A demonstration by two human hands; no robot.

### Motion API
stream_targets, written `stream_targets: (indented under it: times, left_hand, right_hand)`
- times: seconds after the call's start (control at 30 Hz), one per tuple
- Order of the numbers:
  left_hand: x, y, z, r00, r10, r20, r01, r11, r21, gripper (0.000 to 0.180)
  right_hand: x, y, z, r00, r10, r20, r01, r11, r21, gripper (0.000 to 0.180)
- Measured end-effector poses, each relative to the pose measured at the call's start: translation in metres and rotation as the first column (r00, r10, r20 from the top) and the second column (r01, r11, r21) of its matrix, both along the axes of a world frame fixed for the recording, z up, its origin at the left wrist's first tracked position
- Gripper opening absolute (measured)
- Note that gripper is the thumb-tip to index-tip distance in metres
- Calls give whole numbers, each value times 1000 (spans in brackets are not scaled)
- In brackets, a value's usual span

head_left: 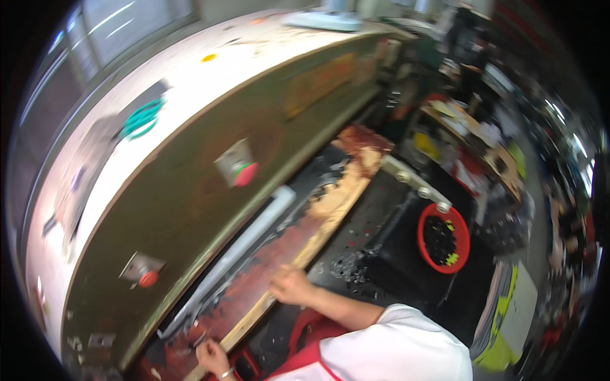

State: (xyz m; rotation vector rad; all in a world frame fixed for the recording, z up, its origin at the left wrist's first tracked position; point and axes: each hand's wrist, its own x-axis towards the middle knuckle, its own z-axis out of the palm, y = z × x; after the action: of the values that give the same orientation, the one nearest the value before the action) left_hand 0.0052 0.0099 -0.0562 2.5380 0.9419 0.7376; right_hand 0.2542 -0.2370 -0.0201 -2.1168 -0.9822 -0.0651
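Workshop clutter (pixel 502 133) blurs down the right of the head view, and a white-topped bench (pixel 190 79) with a dark green front panel (pixel 190 197) curves across the upper left, teal loops (pixel 143 119) lying on it. Below that panel, a red-stained board (pixel 273 251) runs diagonally, edged on its near side by a pale wooden strip (pixel 337 213), with dark scraps on its far side. At the lower end of the board, the left hand (pixel 213 357) has its fingers bent inward; blur leaves me unable to tell what it holds. Farther up, the right hand (pixel 291 286) curls over the wooden strip, its grip likewise unclear. Rightward stands a red bowl (pixel 465 240) of black and yellow-green pieces
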Motion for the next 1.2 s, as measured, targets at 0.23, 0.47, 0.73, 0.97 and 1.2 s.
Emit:
stream_targets:
  times: [0.23, 0.47, 0.73, 0.97, 1.2]
  left_hand:
    - [-21, -25, 8, 992, 71, -104, -70, 997, 13, 33]
    - [-51, -87, 41, 917, -24, -398, -78, 968, -237, 35]
    - [18, -103, 77, 960, -280, -6, 280, 960, -23, 42]
    - [-8, -143, 86, 746, -514, -424, 554, 832, -33, 67]
    - [-64, -157, 61, 725, -516, -457, 602, 797, 55, 72]
  right_hand:
    - [-12, -28, -13, 994, 25, -104, -22, 999, 29, 12]
    - [15, -13, 28, 980, -176, 96, 145, 953, 268, 46]
    - [5, 9, 24, 996, -86, 3, 85, 996, 17, 96]
    - [-61, -46, 62, 863, -86, -497, 157, 982, 103, 95]
    - [-56, -101, 92, 460, 316, -829, 387, 769, 508, 77]
